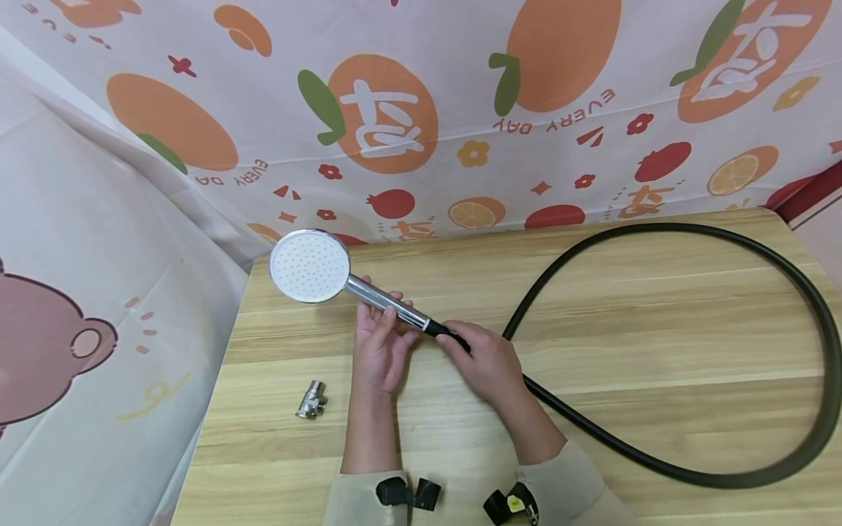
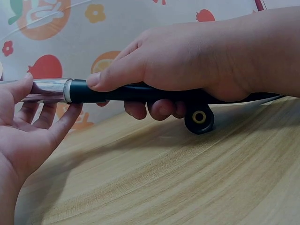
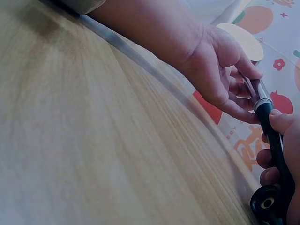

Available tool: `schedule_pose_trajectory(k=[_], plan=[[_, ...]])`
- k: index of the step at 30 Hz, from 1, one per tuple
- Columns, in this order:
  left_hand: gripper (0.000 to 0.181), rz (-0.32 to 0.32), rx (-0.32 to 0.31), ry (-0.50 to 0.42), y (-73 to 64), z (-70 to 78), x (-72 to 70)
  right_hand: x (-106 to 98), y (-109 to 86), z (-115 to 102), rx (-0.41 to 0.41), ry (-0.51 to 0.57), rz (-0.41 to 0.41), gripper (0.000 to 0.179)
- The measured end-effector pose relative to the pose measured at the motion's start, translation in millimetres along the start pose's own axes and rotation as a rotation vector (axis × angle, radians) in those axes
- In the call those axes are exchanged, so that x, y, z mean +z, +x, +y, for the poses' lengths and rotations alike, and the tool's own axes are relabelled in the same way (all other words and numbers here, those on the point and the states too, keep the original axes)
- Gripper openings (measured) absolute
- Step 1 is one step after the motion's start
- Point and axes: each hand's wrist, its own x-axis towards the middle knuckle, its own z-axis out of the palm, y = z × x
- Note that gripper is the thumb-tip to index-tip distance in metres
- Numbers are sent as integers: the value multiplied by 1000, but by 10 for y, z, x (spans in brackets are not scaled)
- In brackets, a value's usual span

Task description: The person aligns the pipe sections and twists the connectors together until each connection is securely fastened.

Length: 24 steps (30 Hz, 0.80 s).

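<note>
A round shower head (image 1: 309, 264) with a white perforated face and chrome rim points up and left above the table. My left hand (image 1: 383, 354) holds its chrome handle (image 1: 384, 298), thumb on the near side and fingers beneath. The black hose end (image 2: 82, 91) meets the handle at a pale ring. My right hand (image 1: 487, 361) grips that black end, thumb along the top and fingers curled under. Below those fingers shows a round black hose fitting (image 2: 198, 117) with a brass-coloured centre.
The black hose (image 1: 658, 227) makes a wide loop over the right side of the wooden table (image 1: 263, 467). A small chrome pipe fitting (image 1: 312, 400) lies left of my left forearm. Fruit-patterned cloth (image 1: 447, 109) hangs behind the table's far edge.
</note>
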Motion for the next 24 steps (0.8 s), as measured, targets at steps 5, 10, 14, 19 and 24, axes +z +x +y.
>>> schedule_pose_trajectory(k=[5,10,14,19,24], plan=[[65,-4,2,12,-1,-2,-5,3,4,-6,18,4,-1,33],[64,-3,1,10,0,-5,-9,-2,3,-15,61,24,-8,40],[64,6,-4,12,-2,-3,-1,0,-1,-6,64,25,-1,33],[64,18,-8,31,-5,-2,9,-10,-1,-10,51,17,-5,29],[64,23,-9,27,-9,1,10,-11,-2,-8,25,0,-1,27]])
